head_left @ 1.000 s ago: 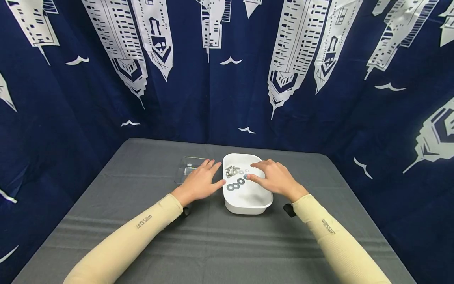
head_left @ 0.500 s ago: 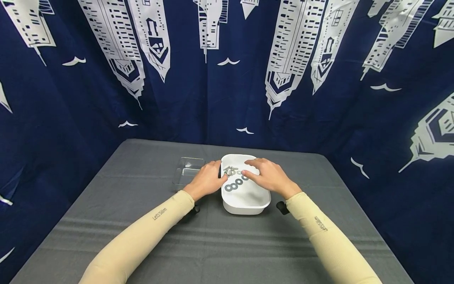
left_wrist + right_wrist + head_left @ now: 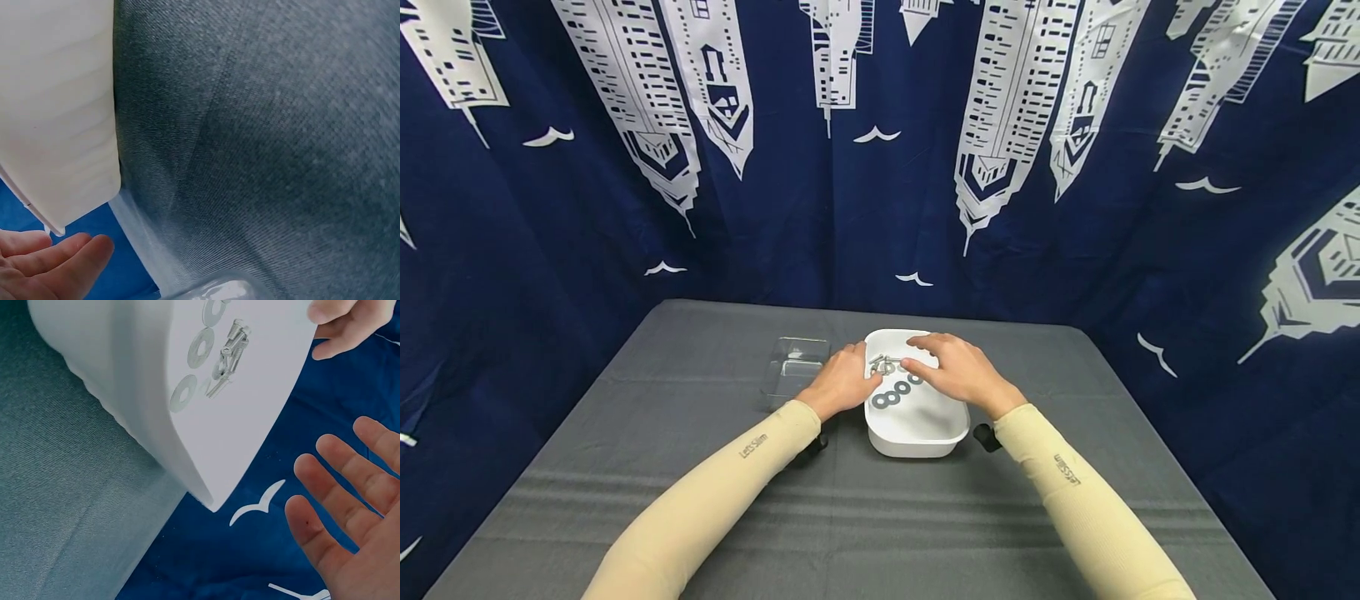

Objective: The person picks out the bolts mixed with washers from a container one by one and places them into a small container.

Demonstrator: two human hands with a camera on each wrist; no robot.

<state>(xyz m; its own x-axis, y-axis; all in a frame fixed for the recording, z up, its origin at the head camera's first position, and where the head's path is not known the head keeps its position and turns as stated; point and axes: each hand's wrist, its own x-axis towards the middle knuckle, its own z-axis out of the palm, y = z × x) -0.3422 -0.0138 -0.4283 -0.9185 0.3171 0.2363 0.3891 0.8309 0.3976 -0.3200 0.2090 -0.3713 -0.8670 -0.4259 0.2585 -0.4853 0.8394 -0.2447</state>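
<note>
Where the left hand (image 3: 844, 379) is now working: its fingers are lying loosely bent at the left rim of the white tub (image 3: 922, 418), having swung inward from the clear tray (image 3: 792, 367); I am not seeing a clamp, and I cannot tell whether it is touching.
Right hand (image 3: 958, 367): hovering over the tub's right side, fingers apart, holding nothing, having shifted slightly inward.
White tub: sitting between both hands on the grey table (image 3: 850, 542).
Bolts (image 3: 234, 350): lying heaped inside the tub, between the two thumbs.
Washers (image 3: 194, 357): forming a row inside the tub, just nearer than the right thumb.
Clear tray: resting just left of the left hand.
Work status: I am judging that both hands are now bracketing the tub, while bolts and washers are remaining ungripped.
</note>
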